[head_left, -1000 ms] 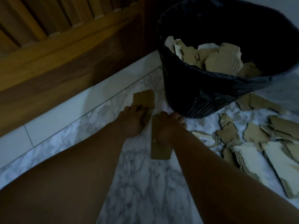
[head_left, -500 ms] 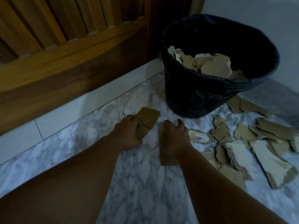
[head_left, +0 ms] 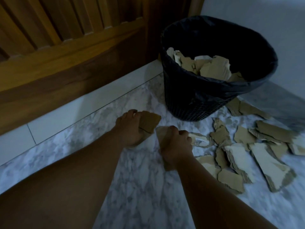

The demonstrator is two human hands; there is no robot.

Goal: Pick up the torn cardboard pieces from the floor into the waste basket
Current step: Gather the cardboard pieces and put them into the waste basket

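My left hand (head_left: pixel 129 129) grips a brown cardboard piece (head_left: pixel 149 121) that sticks out past its fingers, just above the marble floor. My right hand (head_left: pixel 175 145) curls round a long cardboard strip (head_left: pixel 160 134) beside it. A black mesh waste basket (head_left: pixel 194 96) lined with a black bag stands just beyond both hands, with several torn cardboard pieces (head_left: pixel 212 68) inside. More torn pieces (head_left: pixel 244 152) lie scattered on the floor to the right of my right hand.
A wooden slatted door (head_left: pixel 66 47) with a white threshold strip (head_left: pixel 69 113) runs along the left and back. A pale wall (head_left: pixel 264 19) rises behind the basket. Marble floor (head_left: pixel 140 187) shows between my forearms.
Both hands have closed on their cardboard pieces and lifted them off the floor. The view has pulled back, so more of the basket and wall shows.
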